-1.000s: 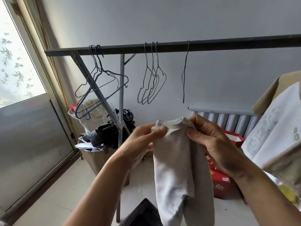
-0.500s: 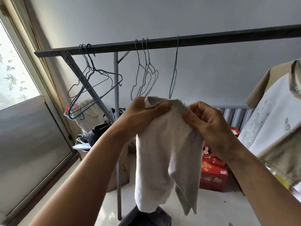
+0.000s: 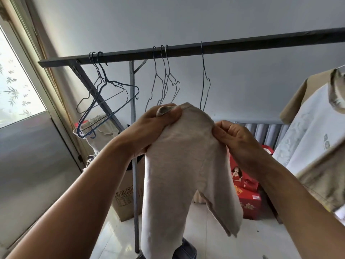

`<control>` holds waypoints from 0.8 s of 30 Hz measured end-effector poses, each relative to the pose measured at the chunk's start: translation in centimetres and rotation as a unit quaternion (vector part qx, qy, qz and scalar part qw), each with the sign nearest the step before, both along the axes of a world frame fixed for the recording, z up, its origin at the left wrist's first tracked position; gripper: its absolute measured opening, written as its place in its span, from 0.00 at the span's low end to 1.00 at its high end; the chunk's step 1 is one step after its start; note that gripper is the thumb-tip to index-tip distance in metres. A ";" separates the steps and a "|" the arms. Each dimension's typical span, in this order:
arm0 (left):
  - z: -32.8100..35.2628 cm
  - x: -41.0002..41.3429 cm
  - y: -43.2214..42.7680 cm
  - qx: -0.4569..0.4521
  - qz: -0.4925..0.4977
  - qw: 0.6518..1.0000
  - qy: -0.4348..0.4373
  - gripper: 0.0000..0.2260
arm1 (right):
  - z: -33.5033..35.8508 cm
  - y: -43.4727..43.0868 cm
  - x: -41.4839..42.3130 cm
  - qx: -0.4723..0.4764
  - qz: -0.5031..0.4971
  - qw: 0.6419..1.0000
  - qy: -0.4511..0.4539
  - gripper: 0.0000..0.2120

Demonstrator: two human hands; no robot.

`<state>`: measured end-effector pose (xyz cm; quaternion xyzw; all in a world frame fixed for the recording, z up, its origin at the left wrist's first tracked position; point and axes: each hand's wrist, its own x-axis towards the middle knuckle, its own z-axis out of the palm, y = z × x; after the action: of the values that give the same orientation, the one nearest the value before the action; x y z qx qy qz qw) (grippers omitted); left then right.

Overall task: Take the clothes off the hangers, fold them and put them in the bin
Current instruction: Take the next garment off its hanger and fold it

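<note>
The small pale beige knit trousers (image 3: 183, 165) hang in mid-air in front of the dark metal rail (image 3: 242, 44). The left hand (image 3: 160, 126) and right hand (image 3: 237, 139) each keep a closed grip pinching a waistband corner. They look soft, light and floppy, best held at the waistband. The legs dangle in open room, and a hanging white-and-tan shirt (image 3: 308, 131) crowds the right

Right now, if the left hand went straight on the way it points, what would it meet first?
The left hand grips the pants; beyond them, probably the lone wire hanger, though depth is unclear.
</note>
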<state>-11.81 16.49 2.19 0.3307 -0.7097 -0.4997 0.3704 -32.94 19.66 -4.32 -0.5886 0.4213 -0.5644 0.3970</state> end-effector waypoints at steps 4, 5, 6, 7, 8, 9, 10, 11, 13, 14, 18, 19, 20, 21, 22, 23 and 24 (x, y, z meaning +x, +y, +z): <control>-0.2 -0.4 0.2 0.027 0.020 0.998 0.049 0.12 | 0.3 -1.0 1.0 -0.028 -0.027 0.997 0.069 0.06; -0.2 -0.6 0.4 0.035 0.024 0.997 0.063 0.14 | 0.3 -1.1 1.2 -0.041 -0.068 0.992 0.103 0.06; -0.1 -0.8 0.5 0.042 0.032 0.996 0.077 0.15 | 0.2 -1.1 1.3 -0.059 -0.124 0.982 0.127 0.06; -0.1 -0.9 0.6 0.048 0.042 0.994 0.090 0.16 | 0.3 -0.8 1.5 -0.082 -0.178 0.973 0.124 0.05; 0.0 -1.1 0.7 0.055 0.051 0.992 0.100 0.16 | 0.4 -0.3 1.6 -0.104 -0.214 0.967 0.094 0.05; 0.2 -1.2 0.9 0.057 0.058 0.991 0.107 0.14 | 0.5 0.5 1.7 -0.121 -0.224 0.965 0.055 0.09; 0.3 -1.4 1.0 0.056 0.062 0.991 0.108 0.13 | 0.6 1.3 1.9 -0.129 -0.215 0.968 0.030 0.13; 0.5 -1.6 1.0 0.056 0.064 0.991 0.105 0.12 | 0.6 2.1 2.1 -0.129 -0.195 0.972 0.024 0.17; 0.8 -1.9 1.1 0.062 0.071 0.990 0.104 0.11 | 0.4 3.4 2.6 -0.116 -0.151 0.981 0.049 0.19; 1.0 -2.0 1.2 0.068 0.072 0.990 0.105 0.11 | 0.2 3.8 2.8 -0.099 -0.126 0.985 0.061 0.19; 1.6 -2.7 1.5 0.078 0.062 0.987 0.128 0.15 | -0.2 3.5 3.0 -0.057 -0.069 0.993 0.072 0.20; 1.7 -2.8 1.6 0.087 0.062 0.984 0.142 0.16 | -0.1 3.3 2.9 -0.060 -0.069 0.993 0.073 0.19; 1.8 -2.9 1.7 0.096 0.063 0.981 0.154 0.16 | 0.1 3.2 2.8 -0.062 -0.063 0.994 0.066 0.17; 2.0 -2.9 1.7 0.103 0.064 0.979 0.164 0.15 | 0.3 3.0 2.5 -0.062 -0.051 0.995 0.051 0.16; 2.1 -2.9 1.8 0.110 0.066 0.977 0.171 0.13 | 0.5 2.8 2.2 -0.056 -0.037 0.997 0.035 0.15; 2.2 -2.9 1.8 0.115 0.067 0.975 0.179 0.12 | 0.7 2.7 1.9 -0.050 -0.028 0.998 0.027 0.14; 2.3 -2.8 1.8 0.120 0.068 0.973 0.188 0.12 | 0.9 2.7 1.7 -0.051 -0.036 0.997 0.039 0.13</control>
<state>-14.62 18.28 4.53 0.3205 -0.5384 -0.6076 0.4881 -31.25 22.32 -3.38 -0.6142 0.4274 -0.5758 0.3293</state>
